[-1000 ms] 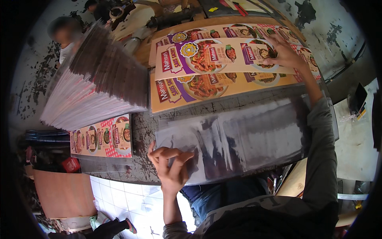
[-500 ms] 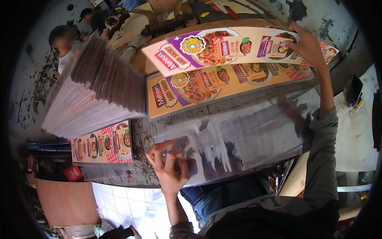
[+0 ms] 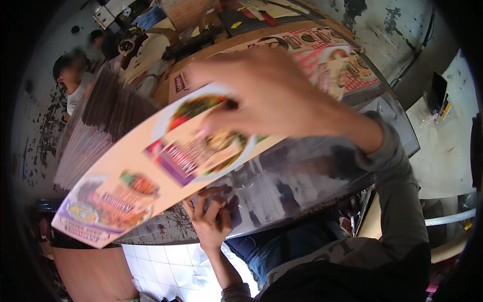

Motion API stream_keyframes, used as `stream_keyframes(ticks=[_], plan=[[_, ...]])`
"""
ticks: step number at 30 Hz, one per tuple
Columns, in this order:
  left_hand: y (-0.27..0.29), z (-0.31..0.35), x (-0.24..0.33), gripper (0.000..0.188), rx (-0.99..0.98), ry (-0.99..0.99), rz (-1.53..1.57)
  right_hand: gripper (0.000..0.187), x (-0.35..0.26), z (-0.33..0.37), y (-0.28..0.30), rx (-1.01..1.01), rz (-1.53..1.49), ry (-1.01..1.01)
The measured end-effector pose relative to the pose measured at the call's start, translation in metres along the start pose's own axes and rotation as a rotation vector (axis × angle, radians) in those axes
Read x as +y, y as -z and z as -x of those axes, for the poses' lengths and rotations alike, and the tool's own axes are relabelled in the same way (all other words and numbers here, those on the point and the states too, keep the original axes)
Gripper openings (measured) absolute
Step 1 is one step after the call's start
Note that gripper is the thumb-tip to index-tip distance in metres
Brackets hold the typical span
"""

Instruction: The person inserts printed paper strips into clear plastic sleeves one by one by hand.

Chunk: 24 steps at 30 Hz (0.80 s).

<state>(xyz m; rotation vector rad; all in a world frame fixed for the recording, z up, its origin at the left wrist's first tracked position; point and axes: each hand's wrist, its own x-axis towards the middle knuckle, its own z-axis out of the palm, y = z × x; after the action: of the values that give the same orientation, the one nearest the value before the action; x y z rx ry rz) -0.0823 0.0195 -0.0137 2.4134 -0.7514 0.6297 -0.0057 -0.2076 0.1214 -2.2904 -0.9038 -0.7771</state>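
Observation:
My right hand (image 3: 271,93), blurred by motion, grips a long printed paper strip (image 3: 136,181) with food pictures on a cream ground. The strip slants down to the left, its purple-edged end hanging near the table's front edge. Below it, my left hand (image 3: 209,219) has its fingers curled at the left end of a clear plastic sleeve (image 3: 287,194), seemingly pinching its edge. The sleeve lies flat and shiny on the dark table. Behind my right hand lie more printed strips (image 3: 347,75), partly hidden by it.
A tall stack of sleeved strips (image 3: 103,113) leans at the left. A phone-like dark object (image 3: 438,89) is at the far right. A cardboard box (image 3: 186,12) and a red-handled tool (image 3: 268,18) are at the back. Two people (image 3: 75,75) are beyond the stack.
My right hand has carried the printed strip from the far strips toward the left and nearer, over the sleeve's left end. My left hand has stayed nearly in place.

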Motion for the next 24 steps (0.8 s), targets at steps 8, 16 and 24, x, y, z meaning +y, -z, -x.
stream_keyframes(ticks=[8,16,24], plan=[[0.001,0.008,0.001,0.015,0.034,0.236,0.081,0.034,-0.026,0.003,-0.051,-0.092,-0.008,-0.064],[0.002,0.005,-0.009,0.016,0.051,0.311,0.159,0.036,0.049,0.064,-0.004,-0.214,0.048,-0.258],[0.001,0.001,-0.018,0.024,0.067,0.517,0.346,0.036,0.131,0.117,0.084,-0.477,0.113,-0.439]])
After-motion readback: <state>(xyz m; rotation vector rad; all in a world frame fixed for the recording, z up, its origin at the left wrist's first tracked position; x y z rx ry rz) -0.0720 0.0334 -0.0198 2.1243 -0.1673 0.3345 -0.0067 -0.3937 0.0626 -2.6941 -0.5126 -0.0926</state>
